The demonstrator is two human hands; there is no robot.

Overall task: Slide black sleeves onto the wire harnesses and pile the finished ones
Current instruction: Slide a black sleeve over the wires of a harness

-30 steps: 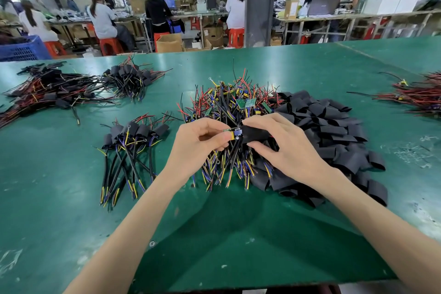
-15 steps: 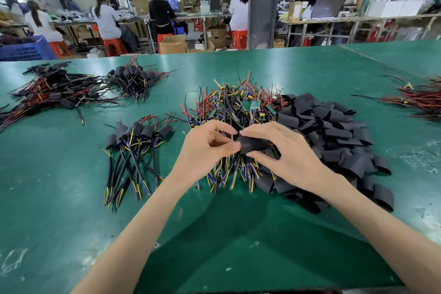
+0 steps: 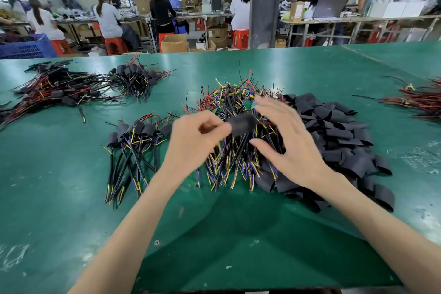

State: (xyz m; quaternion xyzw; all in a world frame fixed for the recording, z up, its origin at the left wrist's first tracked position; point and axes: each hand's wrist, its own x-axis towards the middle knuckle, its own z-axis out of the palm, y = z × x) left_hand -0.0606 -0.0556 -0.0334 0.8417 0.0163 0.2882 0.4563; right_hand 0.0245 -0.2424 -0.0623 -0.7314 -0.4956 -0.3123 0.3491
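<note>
A heap of unsleeved wire harnesses (image 3: 229,100) lies mid-table, with a pile of loose black sleeves (image 3: 334,131) to its right. My left hand (image 3: 195,143) pinches the left end of a harness wearing a black sleeve (image 3: 242,124), lifted just above the heap with its wires hanging down. My right hand (image 3: 288,143) hovers beside that sleeve with fingers spread and straight, holding nothing. A small pile of finished sleeved harnesses (image 3: 136,136) sits on the green table (image 3: 214,234) to the left of my left hand. Both hands are motion-blurred.
Two more bundles of sleeved harnesses lie at the back left (image 3: 59,88) (image 3: 136,76). A red-and-black wire bundle (image 3: 422,100) lies at the right edge. A blue crate (image 3: 26,48) and seated workers at benches are beyond the table's far edge.
My right hand has let go of the sleeve and opened its fingers. My left hand now holds the sleeved harness alone and has shifted slightly left.
</note>
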